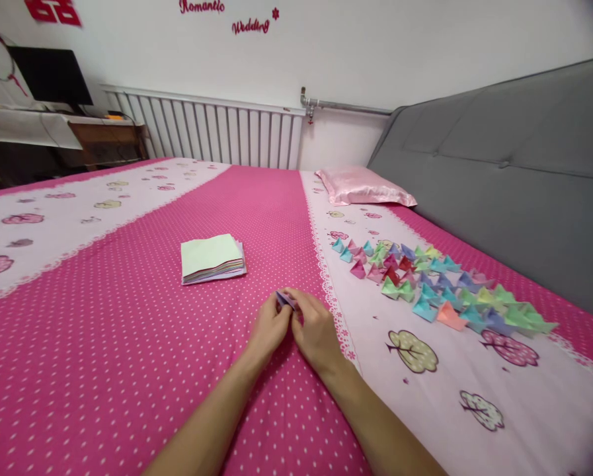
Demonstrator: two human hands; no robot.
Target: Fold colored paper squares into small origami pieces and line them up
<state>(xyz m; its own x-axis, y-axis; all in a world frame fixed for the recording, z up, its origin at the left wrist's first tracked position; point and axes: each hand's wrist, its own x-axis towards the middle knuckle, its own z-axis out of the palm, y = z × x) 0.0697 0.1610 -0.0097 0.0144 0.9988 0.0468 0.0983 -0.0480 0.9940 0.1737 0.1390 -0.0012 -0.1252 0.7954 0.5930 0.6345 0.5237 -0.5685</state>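
Between my two hands is a small piece of folded purple paper (285, 301), mostly covered by fingers. My left hand (270, 325) pinches it from the left, and my right hand (316, 327) grips it from the right. Both hands are closed and close together, just above the pink bedspread (167, 350). Beyond them and to the left lies a stack of square paper sheets (211, 256), pale green on top with several colours at its edge. Off to the right, many folded paper boats (449, 316) in blue, green, pink, red and orange stand in rows.
A pink satin pillow (363, 185) lies at the far right of the bed, by the grey padded headboard (504, 132). A white radiator (207, 125) runs along the wall behind. A monitor (53, 76) stands on a desk (100, 135) at the far left.
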